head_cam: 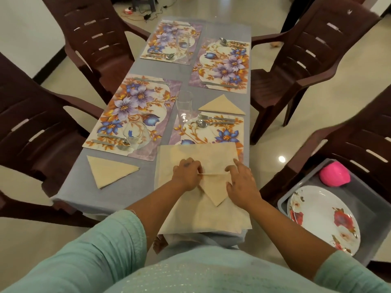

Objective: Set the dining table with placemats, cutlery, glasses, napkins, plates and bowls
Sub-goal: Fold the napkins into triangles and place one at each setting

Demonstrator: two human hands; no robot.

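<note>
**Desk:** Briefly, what did the room look like, left to right?

**Photographer:** Two dark brown plastic chairs (31,127) stood along the left of a narrow table under a grey-blue cloth (127,187), on a glossy pale tiled floor (275,144). Four floral placemats lay on the cloth in two columns; the near-left placemat (135,106) carried a knife, a fork and a stemless glass (135,135). A folded beige triangle napkin (110,171) lay just below it.

**Desk:** And the hands?

**Photographer:** They worked at the near end. A stack of open beige napkins (203,216) covered the lower part of the near-right placemat (222,134) and overhung the table edge. The left hand (186,172) was curled, pinching the fold of the top napkin (213,187); the right hand (241,180) pressed on it with fingers spread and mostly straight, gripping nothing. A tall glass (184,106) stood between the two near placemats, and a second folded triangle (222,105) lay above the near-right one.

**Desk:** The right side?

**Photographer:** Two more brown chairs; the nearer held a grey tub (359,187) with stacked flowered plates (323,218) and a pink bowl (334,173). Cables lay on the floor beyond the far end.
</note>
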